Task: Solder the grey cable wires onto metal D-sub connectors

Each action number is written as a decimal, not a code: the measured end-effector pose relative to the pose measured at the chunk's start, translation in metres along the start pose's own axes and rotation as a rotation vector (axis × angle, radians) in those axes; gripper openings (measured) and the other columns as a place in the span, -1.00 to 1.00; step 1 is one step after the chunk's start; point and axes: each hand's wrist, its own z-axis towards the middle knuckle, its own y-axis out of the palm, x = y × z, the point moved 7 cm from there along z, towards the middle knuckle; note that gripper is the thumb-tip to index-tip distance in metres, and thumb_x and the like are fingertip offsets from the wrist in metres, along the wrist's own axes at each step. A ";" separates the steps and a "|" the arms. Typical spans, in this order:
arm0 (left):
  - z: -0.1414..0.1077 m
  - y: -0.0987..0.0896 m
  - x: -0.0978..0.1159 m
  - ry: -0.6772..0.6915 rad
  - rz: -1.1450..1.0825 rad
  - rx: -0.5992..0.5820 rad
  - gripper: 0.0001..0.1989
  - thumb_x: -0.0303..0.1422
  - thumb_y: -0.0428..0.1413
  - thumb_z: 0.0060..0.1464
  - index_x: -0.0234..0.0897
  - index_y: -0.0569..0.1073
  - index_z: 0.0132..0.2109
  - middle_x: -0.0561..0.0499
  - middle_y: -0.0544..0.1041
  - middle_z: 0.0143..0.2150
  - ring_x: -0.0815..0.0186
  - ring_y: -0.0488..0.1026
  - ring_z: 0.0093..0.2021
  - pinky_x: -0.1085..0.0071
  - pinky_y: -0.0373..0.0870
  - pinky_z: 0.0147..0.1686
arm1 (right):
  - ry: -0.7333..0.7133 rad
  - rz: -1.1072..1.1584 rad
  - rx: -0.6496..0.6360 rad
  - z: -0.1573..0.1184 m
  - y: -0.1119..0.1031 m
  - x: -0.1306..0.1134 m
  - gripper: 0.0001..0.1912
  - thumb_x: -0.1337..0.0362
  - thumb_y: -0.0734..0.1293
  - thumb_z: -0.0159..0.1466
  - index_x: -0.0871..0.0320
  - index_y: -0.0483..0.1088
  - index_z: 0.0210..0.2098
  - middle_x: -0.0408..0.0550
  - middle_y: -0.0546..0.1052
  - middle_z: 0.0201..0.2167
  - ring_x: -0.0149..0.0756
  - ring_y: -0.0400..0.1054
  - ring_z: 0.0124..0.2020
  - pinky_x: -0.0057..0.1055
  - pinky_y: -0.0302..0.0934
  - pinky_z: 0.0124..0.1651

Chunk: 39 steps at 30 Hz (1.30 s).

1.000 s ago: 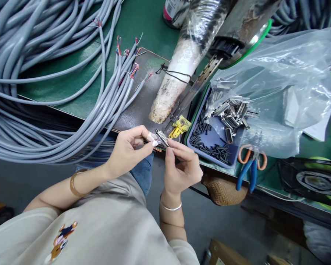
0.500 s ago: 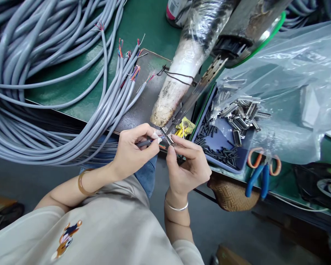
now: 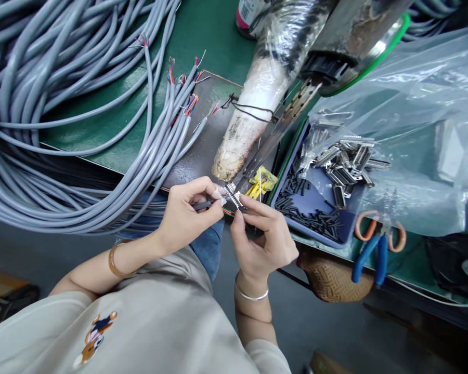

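Observation:
My left hand point(image 3: 193, 210) pinches the end of a grey cable point(image 3: 203, 205), with white coverings on the thumb and finger tips. Thin coloured wires point(image 3: 226, 211) come out of the cable beside its fingertips. Between thumb and fingers, my right hand point(image 3: 263, 231) grips a metal multi-pin connector point(image 3: 233, 196), its row of pins facing the left hand. A soldering iron's tip point(image 3: 244, 179) points down right at the connector. Left of it, the blunt end of a white wrapped tube point(image 3: 224, 166) hangs just above the connector. Where exactly the wire meets a pin is too small to tell.
Bundles of grey cables point(image 3: 140, 171) fill the left side. At right stands a blue tray point(image 3: 351, 228) with metal connectors point(image 3: 345, 171) and black sleeves point(image 3: 314, 221), partly under a plastic bag point(image 3: 413, 130). Blue-handled pliers point(image 3: 374, 249) lie at the edge. A yellow sponge point(image 3: 265, 179) is nearby.
The connector has turned slightly and shifted a little left with my right hand. My left hand keeps its pinch on the cable. The tray and pliers appear slightly further right in the view.

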 end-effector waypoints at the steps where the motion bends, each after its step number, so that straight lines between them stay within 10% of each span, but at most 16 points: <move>1: 0.000 0.000 -0.001 -0.007 -0.008 -0.003 -0.87 -0.43 0.26 -0.05 -0.28 0.43 -0.42 0.01 0.58 -0.38 0.45 0.42 -0.46 0.58 0.30 -0.53 | 0.002 -0.002 -0.001 -0.001 0.000 0.000 -0.81 0.43 0.49 0.24 0.05 0.45 -0.27 -0.13 0.71 -0.17 -0.33 0.63 -0.25 -0.40 0.51 -0.21; 19: 0.000 -0.002 -0.008 -0.141 -0.109 -0.162 -0.80 -0.38 0.36 -0.07 -0.32 0.48 -0.39 0.09 0.44 -0.54 0.53 0.23 -0.61 0.57 0.18 -0.63 | 0.360 0.296 -0.048 -0.005 0.004 0.026 -0.87 0.37 0.46 0.29 0.10 0.45 -0.37 -0.09 0.70 -0.27 -0.28 0.64 -0.23 -0.37 0.53 -0.25; 39: -0.004 -0.002 0.008 0.155 0.080 0.051 -0.91 -0.49 0.22 0.02 -0.28 0.44 -0.39 0.10 0.49 -0.51 0.51 0.33 -0.61 0.59 0.24 -0.61 | 0.054 0.020 0.043 0.001 0.002 0.004 -0.84 0.43 0.50 0.24 0.08 0.48 -0.29 -0.11 0.71 -0.19 -0.31 0.63 -0.24 -0.36 0.54 -0.19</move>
